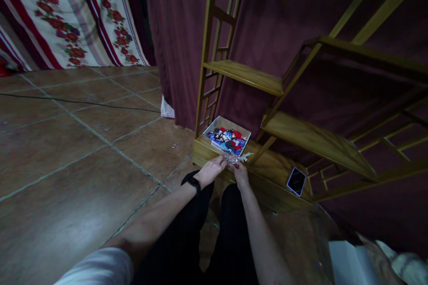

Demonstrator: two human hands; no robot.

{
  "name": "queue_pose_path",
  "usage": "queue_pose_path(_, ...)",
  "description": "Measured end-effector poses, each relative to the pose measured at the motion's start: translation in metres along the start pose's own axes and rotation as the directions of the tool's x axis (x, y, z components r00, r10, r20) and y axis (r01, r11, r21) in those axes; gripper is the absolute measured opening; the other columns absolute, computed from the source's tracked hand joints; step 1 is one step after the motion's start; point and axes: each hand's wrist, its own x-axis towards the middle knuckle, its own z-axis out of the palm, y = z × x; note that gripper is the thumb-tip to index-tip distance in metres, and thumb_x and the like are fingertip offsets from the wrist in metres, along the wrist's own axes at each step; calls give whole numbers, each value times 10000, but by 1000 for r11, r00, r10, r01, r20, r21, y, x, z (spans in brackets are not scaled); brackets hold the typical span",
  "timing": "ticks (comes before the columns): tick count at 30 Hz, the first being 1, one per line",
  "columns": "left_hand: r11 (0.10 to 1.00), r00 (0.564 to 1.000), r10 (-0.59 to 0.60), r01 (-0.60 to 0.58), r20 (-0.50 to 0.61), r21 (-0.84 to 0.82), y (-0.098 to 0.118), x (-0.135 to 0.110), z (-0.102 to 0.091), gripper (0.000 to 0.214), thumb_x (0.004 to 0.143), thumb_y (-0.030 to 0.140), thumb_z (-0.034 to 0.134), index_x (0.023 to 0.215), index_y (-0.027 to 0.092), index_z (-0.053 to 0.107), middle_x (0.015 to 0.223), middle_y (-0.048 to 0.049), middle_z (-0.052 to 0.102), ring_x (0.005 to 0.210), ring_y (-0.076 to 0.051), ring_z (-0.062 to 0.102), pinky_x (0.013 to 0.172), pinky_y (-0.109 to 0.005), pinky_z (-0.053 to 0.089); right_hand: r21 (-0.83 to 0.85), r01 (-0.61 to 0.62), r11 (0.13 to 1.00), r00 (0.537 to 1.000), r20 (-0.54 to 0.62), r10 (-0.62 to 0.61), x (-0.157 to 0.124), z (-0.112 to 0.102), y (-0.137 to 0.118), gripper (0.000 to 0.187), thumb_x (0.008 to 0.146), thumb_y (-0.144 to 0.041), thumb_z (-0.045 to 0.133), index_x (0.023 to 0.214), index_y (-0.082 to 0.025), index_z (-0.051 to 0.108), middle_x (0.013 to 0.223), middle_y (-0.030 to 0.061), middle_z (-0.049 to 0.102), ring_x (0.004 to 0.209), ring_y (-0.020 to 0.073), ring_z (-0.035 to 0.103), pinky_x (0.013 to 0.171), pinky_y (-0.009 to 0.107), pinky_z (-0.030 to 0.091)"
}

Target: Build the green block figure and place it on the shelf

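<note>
My left hand (213,170), with a black band on its wrist, is closed at the near edge of a shallow box (248,135). My right hand (240,173) is closed just to its right, fingers bent inward. Between their fingertips is a small see-through plastic wrapper (232,159) with something pinkish in it. A whitish crinkled end (246,156) sticks out to the right. The box, with pale walls, holds many small red, blue, black and white pieces (229,139), too small to name.
The box stands on the low base of a wooden shelf unit (244,75). A phone or small tablet (296,181) in a lilac case lies at the base's right end. A dark cable (80,103) crosses the tiled floor (93,160). Maroon curtains (180,53) hang behind.
</note>
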Motion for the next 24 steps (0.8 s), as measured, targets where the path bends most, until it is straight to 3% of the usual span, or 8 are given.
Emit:
queue_pose_path(12, 997, 998, -39, 36, -47, -63, -7, 2, 8, 207, 836, 108, 362, 968, 175, 506, 951, -82, 487, 915, -187, 501, 850, -301, 401, -216, 85, 973, 996, -14, -90, 8, -3, 5, 295, 629, -285, 602, 908, -207, 656, 910, 23, 682, 855, 216, 606, 765, 340, 473)
queue_pose_path(18, 998, 999, -35, 33, -40, -55, -9, 5, 10, 193, 836, 122, 374, 947, 177, 521, 948, -85, 494, 894, -188, 515, 818, -296, 414, -129, 42, 991, 999, -29, -46, 9, -1, 8, 307, 611, -321, 618, 897, -214, 651, 875, 15, 677, 753, 191, 611, 663, 312, 498)
queue_pose_path(24, 978, 982, -155, 137, -110, -156, -17, 12, 15, 183, 829, 183, 418, 948, 200, 555, 981, -73, 523, 815, -161, 558, 724, -255, 424, -136, 49, 990, 998, -19, -52, 5, 2, 4, 258, 608, -348, 619, 800, -182, 667, 720, 12, 665, 555, 130, 569, 504, 240, 463)
